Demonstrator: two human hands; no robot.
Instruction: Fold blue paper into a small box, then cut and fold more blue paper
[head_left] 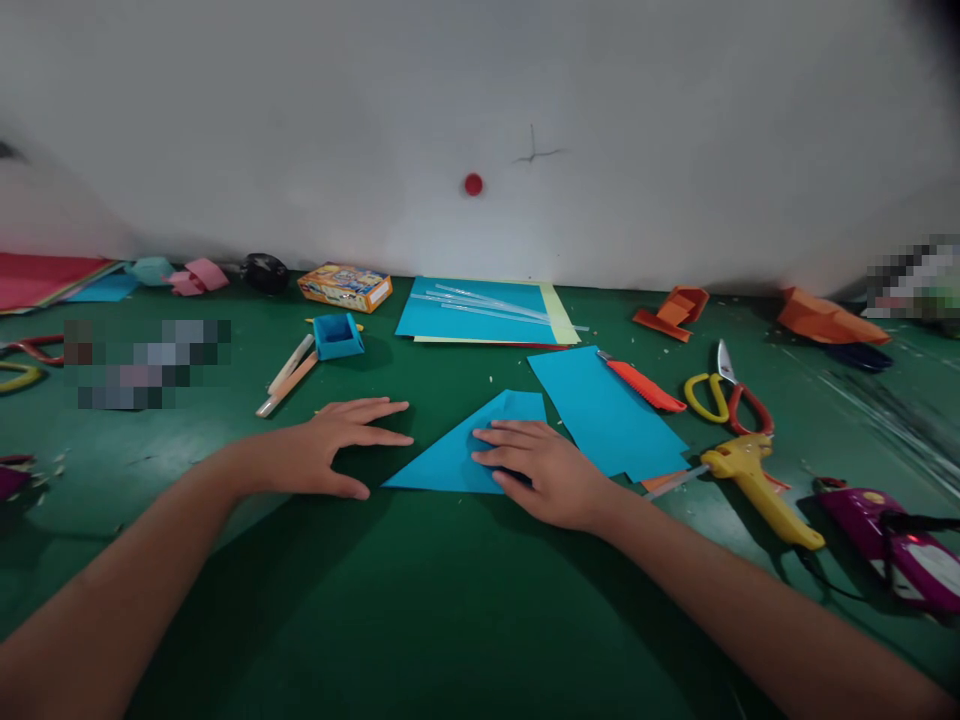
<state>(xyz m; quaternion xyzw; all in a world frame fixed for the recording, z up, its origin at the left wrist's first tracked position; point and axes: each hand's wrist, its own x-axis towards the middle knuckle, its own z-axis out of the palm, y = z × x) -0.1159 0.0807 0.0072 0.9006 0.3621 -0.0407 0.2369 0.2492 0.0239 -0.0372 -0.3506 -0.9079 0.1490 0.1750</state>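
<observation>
A folded sheet of blue paper point(450, 463) lies on the green table, its long pointed corner toward the left. My right hand point(544, 470) rests flat over its right part with the fingers spread, hiding some of the paper. Left of the pointed corner, my left hand point(341, 447) hovers or rests just above the table, fingers apart and holding nothing; whether it touches the table I cannot tell. A second blue sheet point(600, 410) with a notched lower edge lies beyond my right hand. On that sheet rests a red utility knife point(641, 385).
Scissors point(726, 392), a yellow glue gun point(765, 490) and a purple power strip point(892, 545) lie right. Glue sticks point(480, 303) top stacked paper point(420, 318) at the back. Left of it are a small box point(345, 287), a blue paper box point(337, 340) and black tape point(265, 272).
</observation>
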